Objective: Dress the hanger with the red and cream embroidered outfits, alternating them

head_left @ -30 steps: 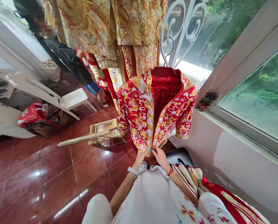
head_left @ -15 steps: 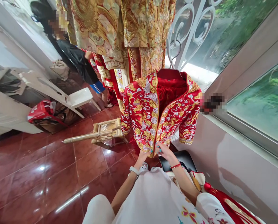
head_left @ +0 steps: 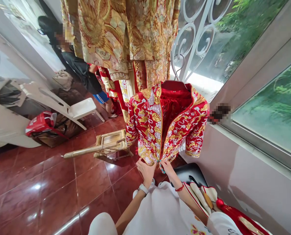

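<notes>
In front of me a red jacket (head_left: 145, 120), embroidered in gold and silver, hangs on a dark hanger (head_left: 179, 70). Its collar and upper front stand apart, showing the red lining, while the two front edges come together at the bottom hem. My left hand (head_left: 146, 169) is closed on the hem at the left front edge. Close beside it, my right hand (head_left: 167, 168) pinches the hem at the right front edge. The fingertips meet at the bottom of the front opening, and any small fastener between them is too small to make out.
Gold embroidered garments (head_left: 103, 36) hang behind the jacket. A bamboo chair (head_left: 110, 143) stands left on the red tiled floor, a white chair (head_left: 83, 107) farther off. A black seat (head_left: 191, 174) and red-and-white clothing (head_left: 233, 209) lie to the right. A person in black (head_left: 79, 68) stands at back left.
My left hand has come up further round the hem, its back now showing more. Both hands are drawn closer together at the front edges. The view has shifted slightly.
</notes>
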{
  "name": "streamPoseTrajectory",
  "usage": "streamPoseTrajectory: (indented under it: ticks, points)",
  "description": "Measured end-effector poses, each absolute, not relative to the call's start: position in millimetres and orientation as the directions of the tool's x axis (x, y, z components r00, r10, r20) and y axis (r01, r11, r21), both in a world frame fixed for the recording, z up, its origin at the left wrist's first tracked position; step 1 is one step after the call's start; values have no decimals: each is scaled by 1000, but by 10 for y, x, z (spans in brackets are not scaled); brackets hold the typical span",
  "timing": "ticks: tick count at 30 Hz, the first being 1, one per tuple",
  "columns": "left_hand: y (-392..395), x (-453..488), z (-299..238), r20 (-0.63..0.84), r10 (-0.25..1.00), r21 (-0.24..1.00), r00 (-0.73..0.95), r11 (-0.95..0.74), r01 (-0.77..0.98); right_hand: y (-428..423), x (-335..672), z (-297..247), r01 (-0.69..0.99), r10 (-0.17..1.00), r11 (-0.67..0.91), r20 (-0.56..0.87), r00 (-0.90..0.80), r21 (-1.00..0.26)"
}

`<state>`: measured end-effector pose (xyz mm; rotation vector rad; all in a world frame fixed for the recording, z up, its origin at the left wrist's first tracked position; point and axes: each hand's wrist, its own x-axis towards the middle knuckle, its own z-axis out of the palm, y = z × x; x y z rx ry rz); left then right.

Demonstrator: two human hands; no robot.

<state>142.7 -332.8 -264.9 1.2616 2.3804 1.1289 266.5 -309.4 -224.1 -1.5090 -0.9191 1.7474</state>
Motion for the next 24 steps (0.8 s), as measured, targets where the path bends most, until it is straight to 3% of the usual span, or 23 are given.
streamPoseTrajectory:
  ticks: [3,5,7,10,14,19,24]
  points:
    - [-3374,1402,-2621,240,794,697,-558,259,669,-3112,2685,-2232,-67,816,-574,-563,-130,-816]
    - [-3349,1410,-2605,245,878,664,-411,157,731,-3123,2700,-2217,-77,802,-594,-582,-136,-801]
    - [-3254,1459,-2581,154,972,604,-176,48,796,-3138,2706,-2191,-77,786,-614,-600,-149,-786]
    - [-3049,1576,-2546,11,998,521,66,-62,851,-3122,2727,-2100,-69,767,-634,-614,-183,-771]
    - [-2899,1670,-2532,13,997,492,72,-69,868,-2841,2861,-1790,-96,791,-601,-574,-214,-793]
    - [-2958,1659,-2496,39,996,526,79,-88,846,-2305,3028,-1334,-186,913,-406,-387,-129,-895]
    - [-2814,1721,-2232,144,990,534,10,-86,841,-2409,2875,-1310,-180,937,-350,-345,-59,-919]
